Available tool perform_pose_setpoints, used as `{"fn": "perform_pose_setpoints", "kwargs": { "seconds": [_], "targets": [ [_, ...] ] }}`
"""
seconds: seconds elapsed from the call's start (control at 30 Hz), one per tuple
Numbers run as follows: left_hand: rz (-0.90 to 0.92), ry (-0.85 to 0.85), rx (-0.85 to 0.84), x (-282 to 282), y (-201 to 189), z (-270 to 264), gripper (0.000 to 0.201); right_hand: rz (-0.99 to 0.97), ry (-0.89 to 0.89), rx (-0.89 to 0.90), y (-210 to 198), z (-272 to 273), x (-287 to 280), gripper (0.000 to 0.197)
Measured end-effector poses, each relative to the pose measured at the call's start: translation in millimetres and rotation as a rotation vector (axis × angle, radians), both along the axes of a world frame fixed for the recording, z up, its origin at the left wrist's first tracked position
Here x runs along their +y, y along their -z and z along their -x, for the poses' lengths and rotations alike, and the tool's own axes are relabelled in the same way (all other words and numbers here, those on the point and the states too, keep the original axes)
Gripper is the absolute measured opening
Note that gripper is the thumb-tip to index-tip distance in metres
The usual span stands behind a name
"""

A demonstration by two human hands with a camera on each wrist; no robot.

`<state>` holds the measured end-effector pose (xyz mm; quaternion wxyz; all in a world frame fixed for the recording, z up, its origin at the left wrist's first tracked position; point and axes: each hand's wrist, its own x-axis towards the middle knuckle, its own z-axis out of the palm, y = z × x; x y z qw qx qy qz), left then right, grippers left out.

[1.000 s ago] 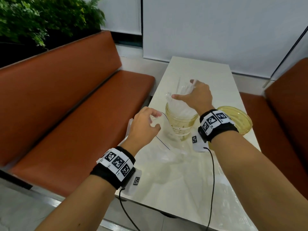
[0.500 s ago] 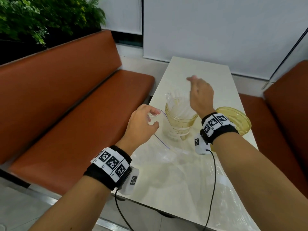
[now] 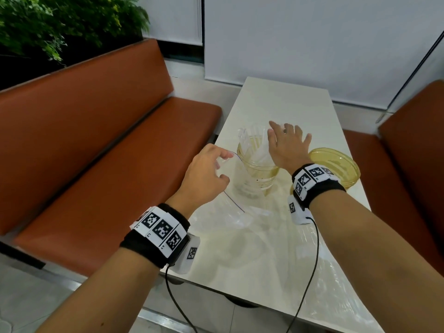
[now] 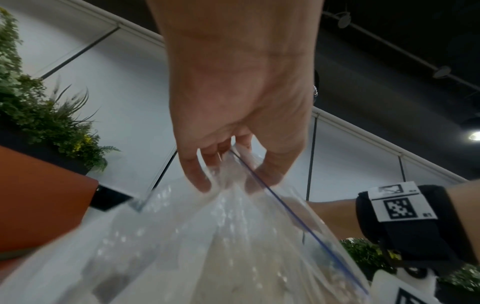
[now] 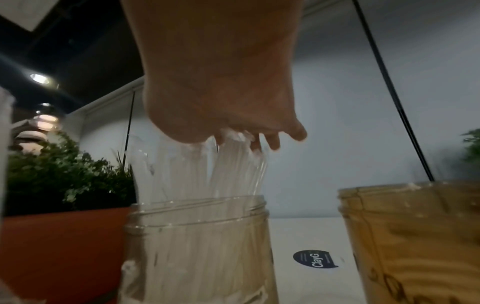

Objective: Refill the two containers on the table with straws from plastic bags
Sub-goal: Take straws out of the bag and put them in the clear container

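- Our left hand pinches the bag by its blue-lined mouth, at the surface's left edge.
- Our right hand is spread flat, grip released, palm on the tops of the straws.
- The straws stand in the left jar.
- The second jar stands to its right.

Café booth: orange benches; table; planter
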<state>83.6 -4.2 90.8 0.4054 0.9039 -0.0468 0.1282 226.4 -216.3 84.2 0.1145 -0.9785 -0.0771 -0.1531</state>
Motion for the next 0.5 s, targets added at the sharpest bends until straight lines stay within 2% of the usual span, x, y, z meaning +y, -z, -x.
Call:
{"fn": "perform_pose_setpoints", "kwargs": {
  "seconds": [0.03,0.1,0.17,0.2,0.23,0.3,0.33,0.37,0.43,0.5],
  "targets": [
    [-0.034,0.032,0.037,-1,0,2,0.061,0.013,0.011,-0.010,0,1,-2,0.053],
    [-0.084,0.086,0.100,-1,1,3,0.077,-0.064,-0.042,-0.209,-11,13,1,0.051],
    [-0.123,0.110,0.122,-2,3,3,0.087,-0.233,-0.176,-0.427,-24,36,8,0.037],
    [-0.146,0.114,0.119,-3,4,2,0.090,-0.275,-0.261,-0.451,-29,48,11,0.035],
    [-0.172,0.117,0.111,-4,5,1,0.092,-0.313,-0.358,-0.379,-33,59,14,0.039],
    [-0.205,0.114,0.106,-7,6,0,0.094,-0.378,-0.487,0.009,-34,83,19,0.040],
    [-0.206,0.111,0.103,-10,7,0,0.095,-0.341,-0.509,0.229,-29,92,22,0.035],
    [-0.199,0.113,0.098,-12,8,0,0.095,-0.234,-0.522,0.365,-19,96,26,0.030],
    [-0.185,0.130,0.079,-16,9,4,0.094,-0.006,-0.469,0.454,5,102,36,0.026],
    [-0.186,0.136,0.057,-20,10,9,0.093,0.133,-0.347,0.538,24,107,43,0.039]
  ]
}}
